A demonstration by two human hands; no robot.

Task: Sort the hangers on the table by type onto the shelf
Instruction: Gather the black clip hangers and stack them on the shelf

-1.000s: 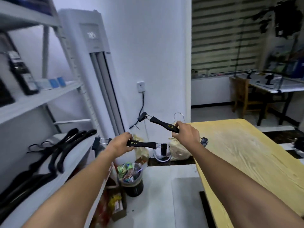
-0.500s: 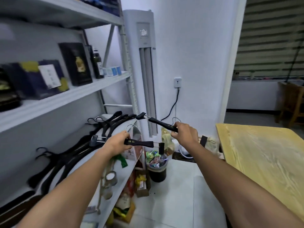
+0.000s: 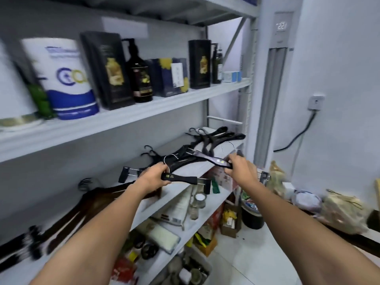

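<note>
My left hand [image 3: 153, 176] grips a black clip hanger [image 3: 181, 178] by its middle, level over the front edge of the grey middle shelf [image 3: 191, 168]. My right hand [image 3: 239, 166] holds a second black clip hanger [image 3: 207, 159], tilted, with its left end above the shelf and its right clip [image 3: 265, 176] out past my wrist. A pile of black plastic hangers [image 3: 216, 136] lies at the far end of that shelf. More black hangers [image 3: 181, 155] lie behind my left hand. Brown wooden hangers [image 3: 82, 208] lie at the near end.
The shelf above carries dark boxes, a pump bottle [image 3: 139, 73] and a white and blue bucket [image 3: 65, 79]. Lower shelves hold jars and clutter. A black bin [image 3: 251, 214] and bags stand on the floor by the wall. A tall white air conditioner [image 3: 273, 85] stands right of the rack.
The view has swung left, off the table and onto the shelf rack. Both hands, each still holding its clip hanger, have moved closer to the middle shelf.
</note>
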